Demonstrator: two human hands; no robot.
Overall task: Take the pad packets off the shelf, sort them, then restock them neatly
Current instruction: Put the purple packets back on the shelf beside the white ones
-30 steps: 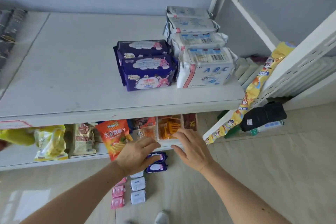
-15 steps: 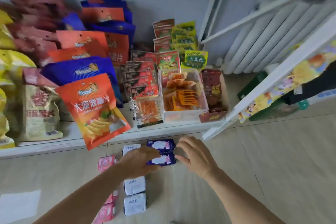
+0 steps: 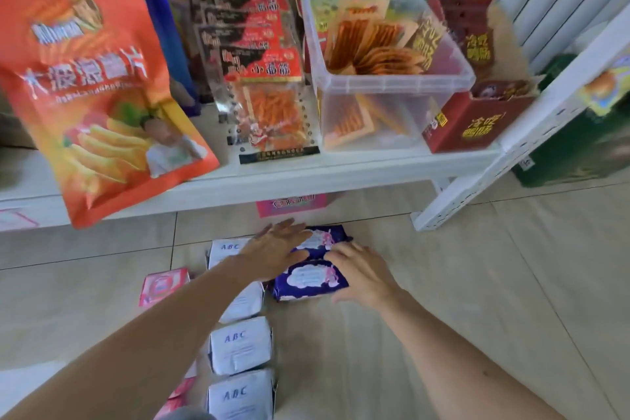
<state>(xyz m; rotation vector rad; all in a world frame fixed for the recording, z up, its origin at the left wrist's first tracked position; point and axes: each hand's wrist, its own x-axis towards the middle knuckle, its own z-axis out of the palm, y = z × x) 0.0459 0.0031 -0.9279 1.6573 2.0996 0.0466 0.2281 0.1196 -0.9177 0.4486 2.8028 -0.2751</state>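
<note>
Tiled floor [image 3: 477, 300] with purple [image 3: 308, 280], white ABC [image 3: 240, 344] and pink pad packets [image 3: 163, 285] in rows.

"How's your light?"

"You're in bright, even daylight. The floor tiles [image 3: 477, 283] look pale and washed, and only soft shadows sit under the shelf [image 3: 306, 177] and your forearms."

"Is it sharp?"

"No. Motion blur smears nearly everything. Print on the orange chip bag [image 3: 92, 78] is streaked, and the purple packets [image 3: 308, 278] are soft. Your wide lens bends the shelf upright [image 3: 511, 147] and stretches things at the frame edges."
</note>
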